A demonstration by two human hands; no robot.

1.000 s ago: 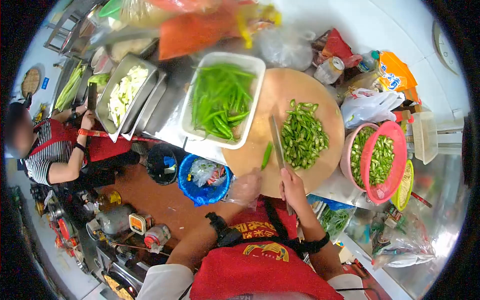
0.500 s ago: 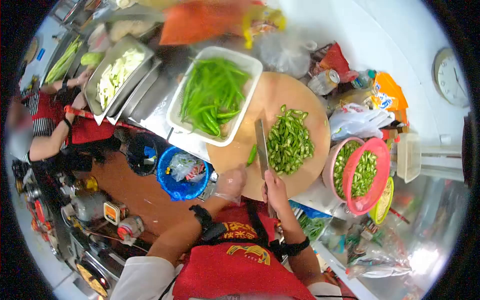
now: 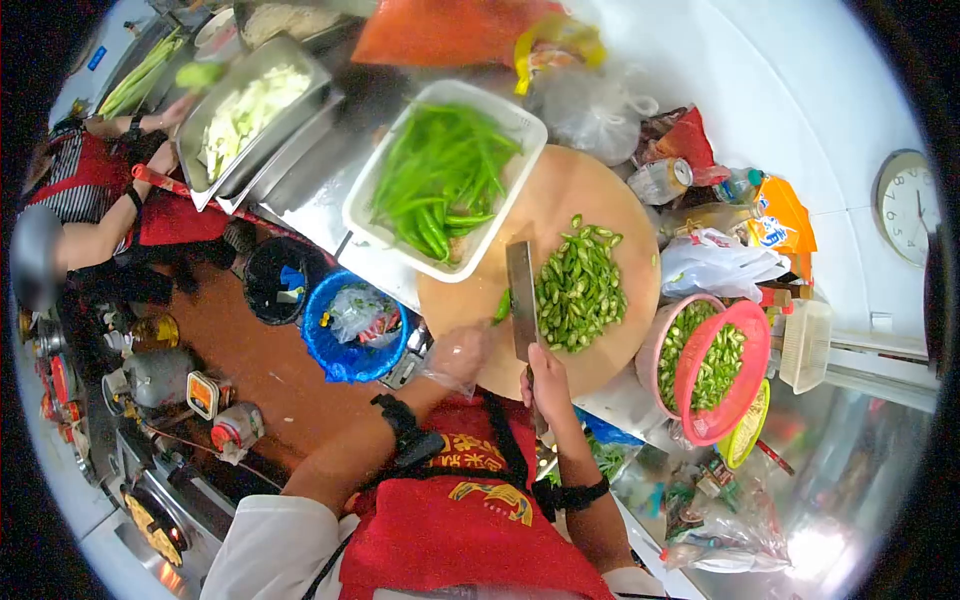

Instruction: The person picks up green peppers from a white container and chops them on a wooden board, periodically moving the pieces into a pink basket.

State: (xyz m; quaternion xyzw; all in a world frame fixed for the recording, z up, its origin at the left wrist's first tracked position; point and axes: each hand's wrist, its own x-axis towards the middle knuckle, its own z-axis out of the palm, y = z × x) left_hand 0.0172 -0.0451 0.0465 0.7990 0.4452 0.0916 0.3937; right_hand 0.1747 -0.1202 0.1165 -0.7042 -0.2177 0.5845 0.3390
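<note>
My right hand [image 3: 547,381] is closed round the handle of a cleaver [image 3: 522,300], whose blade lies over the round cutting board [image 3: 600,180]. Sliced green peppers [image 3: 582,290] are heaped on the board, right of the blade. Just left of the blade, partly hidden by it, is a piece of green pepper [image 3: 503,306]. My left hand [image 3: 460,357], in a clear plastic glove, is blurred at the board's lower left edge; its fingers cannot be made out. Long whole green peppers [image 3: 440,180] fill a white basket [image 3: 355,215] beyond the board's left side.
Pink baskets [image 3: 764,350] of sliced pepper stand right of the board. Bags, a can [image 3: 662,181] and an orange packet [image 3: 790,220] lie behind them. At lower left is a blue-lined bin [image 3: 345,375]. A co-worker [image 3: 100,200] stands far left by metal trays [image 3: 240,165].
The view has shifted slightly. The cleaver has turned so that more of its blade's flat side shows, and it covers more of the pepper piece. My left hand remains near the board's lower left edge.
</note>
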